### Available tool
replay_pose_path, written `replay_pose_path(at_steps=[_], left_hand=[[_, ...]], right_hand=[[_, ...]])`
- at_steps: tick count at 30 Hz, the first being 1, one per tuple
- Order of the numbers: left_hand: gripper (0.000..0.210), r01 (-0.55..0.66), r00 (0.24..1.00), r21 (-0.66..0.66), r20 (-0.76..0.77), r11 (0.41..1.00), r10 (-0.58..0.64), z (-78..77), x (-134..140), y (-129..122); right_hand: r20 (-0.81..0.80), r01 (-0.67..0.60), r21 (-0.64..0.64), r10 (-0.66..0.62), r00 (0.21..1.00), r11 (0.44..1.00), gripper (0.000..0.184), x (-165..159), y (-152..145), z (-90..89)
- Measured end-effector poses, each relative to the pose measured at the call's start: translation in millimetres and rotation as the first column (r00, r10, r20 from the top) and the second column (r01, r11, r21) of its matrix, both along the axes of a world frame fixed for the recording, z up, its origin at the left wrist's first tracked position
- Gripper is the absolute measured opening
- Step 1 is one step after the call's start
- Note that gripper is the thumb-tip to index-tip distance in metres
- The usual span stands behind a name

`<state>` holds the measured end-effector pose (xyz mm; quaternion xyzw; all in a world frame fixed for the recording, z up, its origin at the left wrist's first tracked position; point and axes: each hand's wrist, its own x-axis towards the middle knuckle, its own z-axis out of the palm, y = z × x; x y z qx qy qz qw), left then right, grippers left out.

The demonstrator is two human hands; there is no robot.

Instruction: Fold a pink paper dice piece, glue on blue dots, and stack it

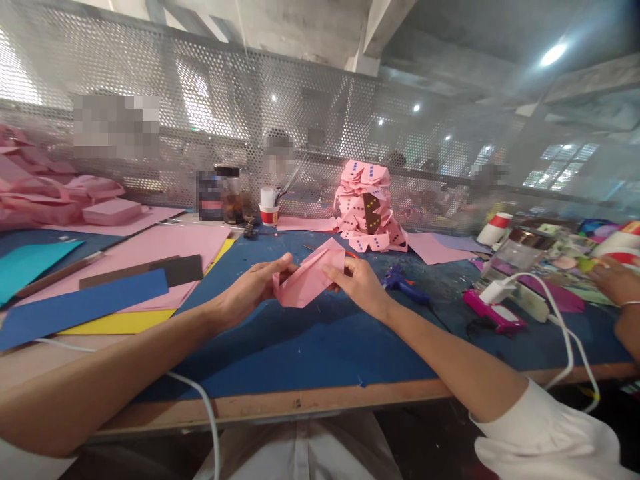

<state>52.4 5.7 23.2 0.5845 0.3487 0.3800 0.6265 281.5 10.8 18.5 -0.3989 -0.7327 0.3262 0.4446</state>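
Note:
Between my two hands, above the blue table mat, is a folded piece of pink paper [313, 277]. My left hand [260, 283] pinches its left end, thumb on top. At the right edge, my right hand [357, 283] grips the paper with the thumb on its face and the fingers behind, partly hidden. A blue glue gun [405, 283] lies on the mat just right of my right hand. Behind the hands stands a stack of folded pink paper pieces [367, 207] with blue, yellow and dark markings.
Coloured sheets, including a blue strip [90, 307], lie at left beside a pink paper pile [50, 187]. A jar [231, 197] and a paper cup [269, 207] stand at the back. On the right are a pink power strip [495, 313], white cables and another person's hand [617, 283].

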Motion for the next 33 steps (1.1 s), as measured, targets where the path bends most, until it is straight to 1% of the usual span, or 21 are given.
replay_pose_path(at_steps=[3,6,8,10,12,14,17,22,25,29,33], left_hand=[[0.063,0.074,0.996,-0.048,0.059,0.996,-0.071,1.0,-2,3],[0.069,0.120,0.989,0.003,0.081,0.993,-0.120,-0.9,-6,9],[0.065,0.123,0.989,0.026,0.076,0.992,-0.125,-2.2,-8,14],[0.055,0.123,0.991,0.037,0.047,0.992,-0.125,-2.5,-10,16],[0.045,0.130,0.991,0.043,0.008,0.991,-0.131,-1.9,-10,16],[0.040,0.139,0.990,0.048,-0.013,0.989,-0.139,-1.6,-11,15],[0.037,0.114,0.993,0.051,-0.016,0.992,-0.113,-4.1,-11,16],[0.031,0.065,0.997,0.078,-0.047,0.995,-0.062,-10.1,-12,20],[0.032,0.031,0.996,0.084,-0.081,0.996,-0.024,-9.2,-11,20],[0.033,-0.021,0.993,0.096,-0.113,0.995,0.032,-6.1,-8,18],[0.033,-0.029,0.989,0.094,-0.139,0.995,0.042,-4.6,-7,16]], right_hand=[[-0.046,0.034,-0.005,-0.034,0.998,0.999,0.038,2,5,-2.4],[-0.055,0.090,0.008,-0.090,0.994,0.996,0.038,4,8,-2.3],[-0.056,0.129,0.009,-0.129,0.990,0.992,0.040,4,9,-1.1],[-0.064,0.150,0.002,-0.149,0.987,0.989,0.040,5,9,0.0],[-0.072,0.150,-0.002,-0.150,0.986,0.989,0.038,5,9,0.4],[-0.076,0.140,0.005,-0.140,0.987,0.990,0.036,5,10,-0.1],[-0.075,0.117,0.008,-0.116,0.990,0.993,0.035,5,11,-2.2],[-0.044,0.078,-0.022,-0.079,0.996,0.997,0.036,3,12,-6.2],[-0.027,0.060,-0.046,-0.061,0.998,0.997,0.037,2,11,-7.2],[-0.031,0.026,-0.077,-0.028,0.999,0.997,0.033,1,10,-7.2],[-0.026,0.007,-0.077,-0.009,1.000,0.997,0.033,0,11,-7.6]])
